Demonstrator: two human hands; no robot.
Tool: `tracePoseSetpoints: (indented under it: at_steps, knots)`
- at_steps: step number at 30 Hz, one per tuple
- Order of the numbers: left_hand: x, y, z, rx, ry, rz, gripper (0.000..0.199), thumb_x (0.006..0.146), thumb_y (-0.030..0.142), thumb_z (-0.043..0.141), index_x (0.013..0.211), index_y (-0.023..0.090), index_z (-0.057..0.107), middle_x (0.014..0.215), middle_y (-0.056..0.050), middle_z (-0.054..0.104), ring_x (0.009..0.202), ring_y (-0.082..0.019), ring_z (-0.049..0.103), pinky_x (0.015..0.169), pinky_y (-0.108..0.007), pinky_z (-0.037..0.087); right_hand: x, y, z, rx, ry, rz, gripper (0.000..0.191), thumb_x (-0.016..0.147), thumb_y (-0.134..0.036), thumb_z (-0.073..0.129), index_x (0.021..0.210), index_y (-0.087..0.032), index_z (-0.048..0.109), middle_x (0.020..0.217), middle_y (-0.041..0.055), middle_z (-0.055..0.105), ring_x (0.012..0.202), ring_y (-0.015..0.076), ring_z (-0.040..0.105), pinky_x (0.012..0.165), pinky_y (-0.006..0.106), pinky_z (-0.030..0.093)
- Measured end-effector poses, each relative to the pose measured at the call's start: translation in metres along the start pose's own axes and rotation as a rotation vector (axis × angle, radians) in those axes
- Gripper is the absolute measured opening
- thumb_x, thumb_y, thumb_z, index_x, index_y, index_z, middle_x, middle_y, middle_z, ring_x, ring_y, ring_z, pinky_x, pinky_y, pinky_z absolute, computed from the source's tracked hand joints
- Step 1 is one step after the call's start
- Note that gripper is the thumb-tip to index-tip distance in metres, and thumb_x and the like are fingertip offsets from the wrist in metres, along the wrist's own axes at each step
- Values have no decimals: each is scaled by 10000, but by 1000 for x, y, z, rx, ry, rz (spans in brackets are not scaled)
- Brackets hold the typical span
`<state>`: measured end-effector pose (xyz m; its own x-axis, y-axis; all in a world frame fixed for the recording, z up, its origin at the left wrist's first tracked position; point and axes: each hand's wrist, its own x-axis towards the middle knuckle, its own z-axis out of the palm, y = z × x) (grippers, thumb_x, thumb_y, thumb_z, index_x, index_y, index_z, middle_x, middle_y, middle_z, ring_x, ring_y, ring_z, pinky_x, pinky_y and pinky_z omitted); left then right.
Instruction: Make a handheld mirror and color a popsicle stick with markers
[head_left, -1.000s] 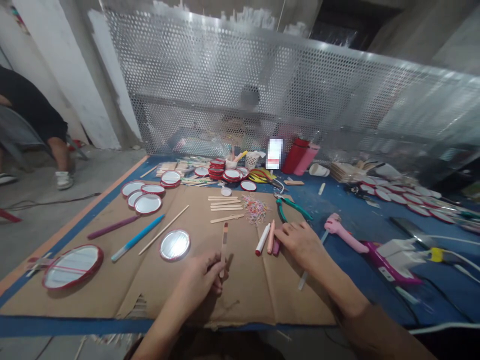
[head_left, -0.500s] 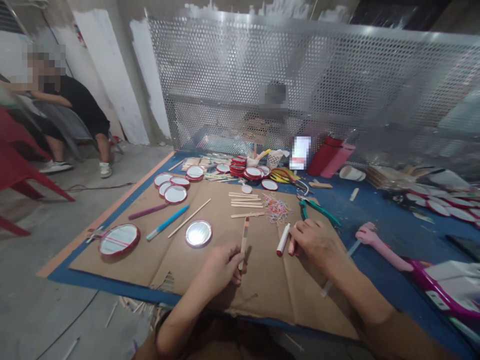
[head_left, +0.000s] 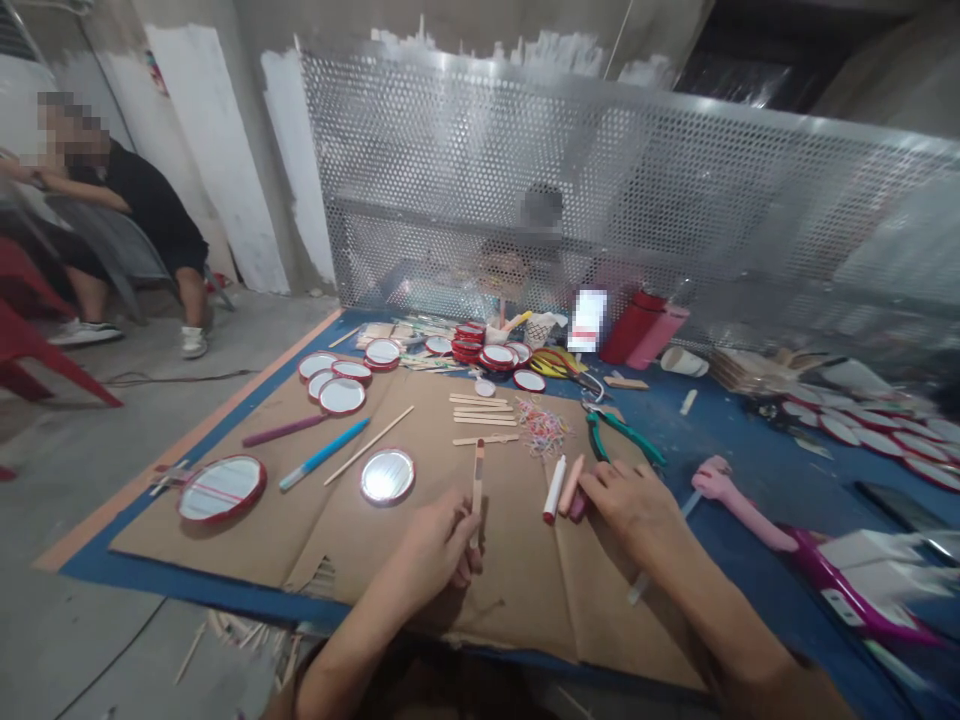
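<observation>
My left hand [head_left: 435, 540] pinches a craft stick [head_left: 477, 490] upright over the cardboard, its upper end coloured brown. My right hand [head_left: 626, 505] is closed over a purple marker [head_left: 577, 507], its fingers curled down and hiding most of it. Just left of those fingers lie a peach marker [head_left: 572, 485] and a white marker with a red end [head_left: 554, 490]. Beyond the hands are a row of plain craft sticks [head_left: 482, 412] and a heap of small coloured rubber bands [head_left: 544, 428]. A round mirror [head_left: 388, 476] lies left of my left hand.
Green-handled pliers [head_left: 630, 437] lie behind my right hand, a pink glue gun [head_left: 814, 575] to its right. At left are a blue pen [head_left: 325, 455], a thin stick and a larger red-rimmed disc [head_left: 223, 489]. Red-rimmed mirrors [head_left: 499, 356] pile up before a perforated metal screen [head_left: 465, 170].
My right hand has shifted off the peach marker, which now shows in full beside the white one, onto the purple marker. My left hand keeps the stick. The view has tilted slightly.
</observation>
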<state>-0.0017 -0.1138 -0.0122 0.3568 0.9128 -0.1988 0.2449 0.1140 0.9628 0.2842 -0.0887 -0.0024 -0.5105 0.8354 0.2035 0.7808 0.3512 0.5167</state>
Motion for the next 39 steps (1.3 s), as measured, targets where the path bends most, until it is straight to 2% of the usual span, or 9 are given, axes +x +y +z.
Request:
tracePoseSetpoints:
  at_steps: [4,7,9,11,13,18,22,28,39]
  knots:
    - [-1,2,0,16,-18,7,141,897,303,432,788,214,441,571,32,606,393,-94,542,383,-165,431,4,3,-2,24,81,7,176,840,-32,513,872,-176,608,741,50,676,696,195,605,651,315,267]
    - [-1,1,0,26,-29,14,135,891,263,413,770,212,442,572,30,600,400,-91,534,391,-165,432,7,-2,-15,147,232,27,197,836,-53,468,769,-190,594,669,31,668,597,169,586,617,305,282]
    - [-1,1,0,19,-39,6,139,887,250,404,763,210,453,575,30,596,414,-92,539,406,-169,440,8,-16,-31,299,416,70,211,862,-90,442,782,-201,603,674,27,673,594,169,589,611,295,333]
    - [-2,0,0,23,-42,14,149,888,257,403,759,210,461,577,30,594,426,-93,543,414,-170,433,6,-41,-49,526,617,197,141,905,-182,479,891,-198,618,765,42,702,672,181,625,646,286,415]
    - [-3,-1,-1,41,-43,48,171,895,281,403,750,212,459,575,30,596,435,-96,548,423,-172,424,4,-73,-64,773,671,357,67,907,-240,564,936,-208,614,828,34,703,685,164,638,653,268,465]
    - [-6,-3,-2,56,-55,108,211,918,321,396,742,217,448,581,29,591,455,-99,557,450,-177,430,1,-141,-77,1231,605,644,120,921,-308,572,871,-208,615,686,-14,642,551,125,603,522,217,493]
    - [-7,-2,-3,81,-49,131,211,929,315,393,744,223,431,586,33,588,450,-98,549,457,-179,427,5,-155,-71,1293,625,805,191,896,-348,607,990,-186,642,758,29,695,610,150,650,544,238,529]
    - [-8,0,-5,179,-35,100,212,933,312,394,739,228,414,621,9,615,493,-122,582,489,-202,418,9,-150,-70,1258,565,632,159,901,-280,601,1034,-214,656,810,19,711,564,116,621,510,210,507]
    - [-10,5,-7,263,-1,159,166,909,251,431,745,230,443,638,17,628,608,-141,615,570,-205,388,9,-149,-69,1177,528,557,175,919,-271,593,1084,-230,638,911,31,726,715,146,679,727,282,573]
